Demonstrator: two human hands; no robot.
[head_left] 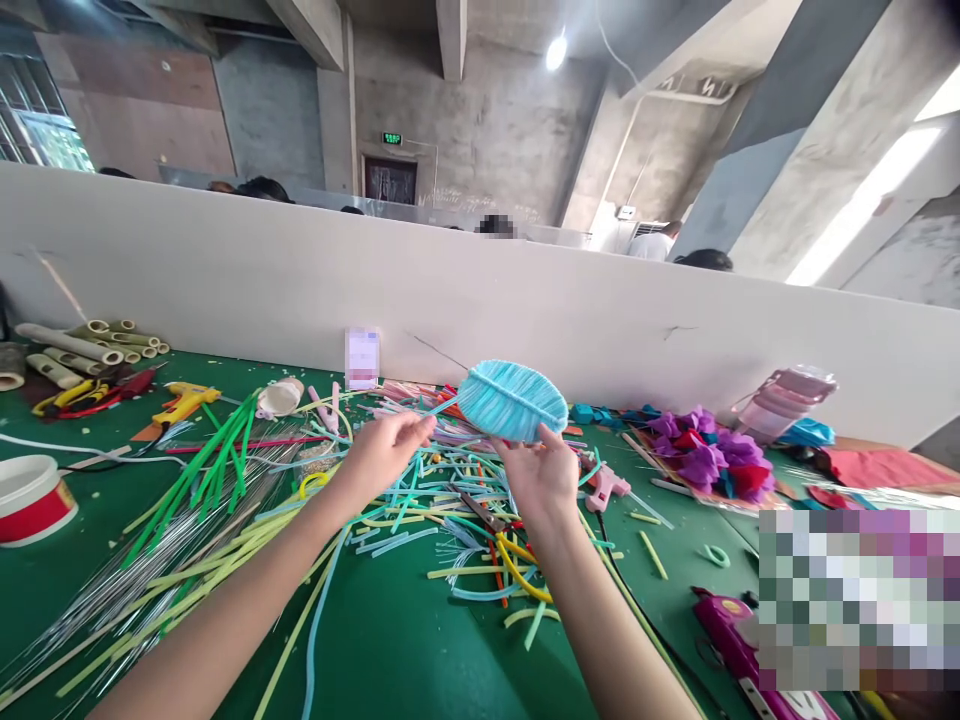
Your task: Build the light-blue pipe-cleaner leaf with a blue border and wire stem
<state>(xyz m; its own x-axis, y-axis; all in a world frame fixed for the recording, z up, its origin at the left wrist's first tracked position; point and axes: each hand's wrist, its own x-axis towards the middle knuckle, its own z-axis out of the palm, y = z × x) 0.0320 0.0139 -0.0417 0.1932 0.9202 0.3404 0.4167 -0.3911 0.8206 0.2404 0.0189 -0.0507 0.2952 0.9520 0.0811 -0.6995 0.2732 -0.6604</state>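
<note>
A light-blue fuzzy leaf [512, 398] made of pipe cleaners, with a raised midrib, is held up above the worktable [390, 640]. My right hand [544, 470] supports it from below, fingers and thumb at its lower right edge. The fingers of my left hand [394, 445] are pinched on the leaf's thin blue stem at its left end. Under my hands lies a heap of cut pipe-cleaner pieces [405, 515] in blue, yellow-green and pink. Scissors with yellow handles [521, 570] rest among them, beside my right forearm.
Green pipe cleaners [225, 470] and thin wires [150, 540] spread left. A yellow glue gun [184, 402], bamboo tubes [82, 345] and a red-white tub [34, 500] stand beyond. On the right are a pink glue gun [606, 487], purple flowers [697, 450] and a bottle [787, 400]. A white partition [262, 270] closes the back.
</note>
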